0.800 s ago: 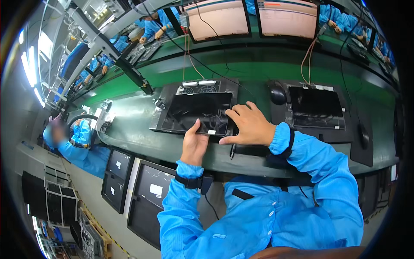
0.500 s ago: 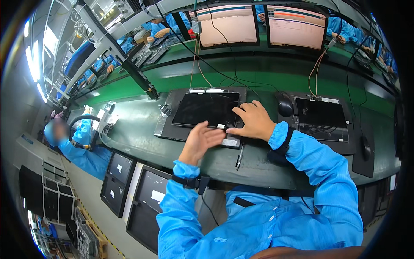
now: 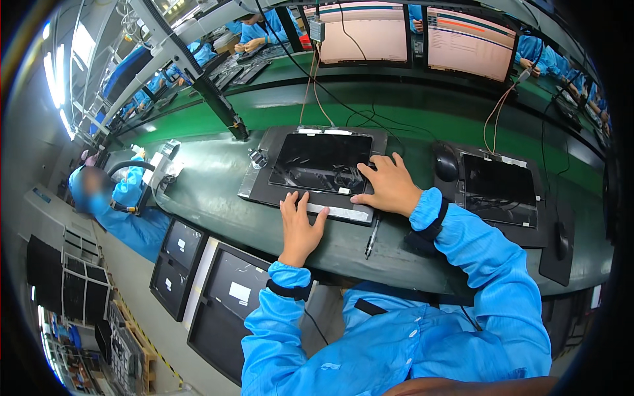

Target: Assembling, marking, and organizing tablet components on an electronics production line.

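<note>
A black display panel (image 3: 321,162) with a glossy face lies on a dark pad (image 3: 264,188), cables running up from its far edge. My left hand (image 3: 300,231) is open at the pad's near edge, its fingertips just short of the panel's near side. With thumb and fingers apart, my right hand (image 3: 395,187) rests at the panel's right edge and near right corner. Neither hand grips anything that I can see. A pen (image 3: 372,239) lies on the bench close to my right wrist.
On the right, a second panel (image 3: 500,181) sits on its own pad beside two black mice (image 3: 446,162). Two monitors (image 3: 469,47) stand at the back. Black trays (image 3: 228,297) lie at lower left. A co-worker (image 3: 125,204) in blue is at far left; others work beyond the bench.
My left hand has moved left and flattened, its fingers now spread at the pad's near edge. My right hand stays at the panel's right edge. The whole view has shifted slightly.
</note>
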